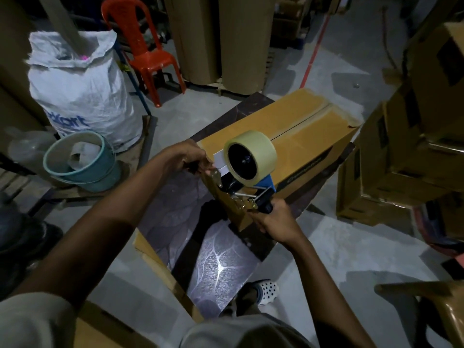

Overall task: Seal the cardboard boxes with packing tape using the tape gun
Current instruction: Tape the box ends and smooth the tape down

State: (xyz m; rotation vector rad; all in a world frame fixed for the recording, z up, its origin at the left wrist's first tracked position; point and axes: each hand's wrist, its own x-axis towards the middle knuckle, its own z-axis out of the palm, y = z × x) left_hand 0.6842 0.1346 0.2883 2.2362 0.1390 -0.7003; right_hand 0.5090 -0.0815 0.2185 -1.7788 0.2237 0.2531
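Nearest the camera, a patterned sheet is seen lying on the concrete floor, with a foot in a spotted shoe at its near edge. Just beyond, the right hand is closed around the dark handle of the tape gun, which is held at the near end of the box. The left hand is closed at the gun's front end, fingers pinched near the metal blade plate; whether the loose tape end is held cannot be told. The roll sits upright on the gun, above the box's near top edge. The box rests on a dark board, its centre seam running away from the camera; a pale strip at the far end appears to be tape already laid, while the near seam appears open. The gun is judged light and rigid, best taken by the handle, with the serrated blade kept clear of fingers. The tape is judged thin, sticky and prone to folding on itself, so it is best kept taut. The box is judged stiff at the edges but yielding along the flaps. Farther off, a bucket, a white sack, a red chair and stacked cartons are noted.
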